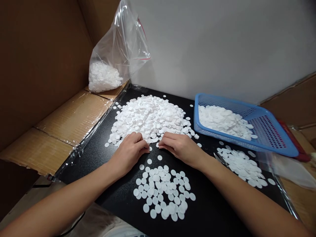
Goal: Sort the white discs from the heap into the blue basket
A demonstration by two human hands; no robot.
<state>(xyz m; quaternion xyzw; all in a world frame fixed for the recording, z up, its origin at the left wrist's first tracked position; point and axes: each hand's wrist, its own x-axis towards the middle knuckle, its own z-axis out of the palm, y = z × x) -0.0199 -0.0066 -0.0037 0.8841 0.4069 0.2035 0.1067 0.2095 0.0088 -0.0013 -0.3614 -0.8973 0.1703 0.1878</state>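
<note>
A large heap of small round white discs (150, 113) lies on the black tabletop (98, 154). At its near edge, my left hand (132, 149) is closed in a pinch, with a white disc (150, 149) at its fingertips. Facing it, my right hand (181, 146) pinches as well, and the edge of another white disc (157, 144) shows at its tips. A gap separates the two hands. Closer to me, a looser spread of white discs (160, 187) lies between my forearms, with a few single ones just above it.
On the right, a blue plastic basket (247, 144) holds more white discs. Below it are a smaller pile of discs (244, 166) and a metal tool, perhaps scissors (221, 159). At back left, a clear bag (106, 77) of white pieces stands on cardboard (71, 112). A grey wall (209, 49) rises behind.
</note>
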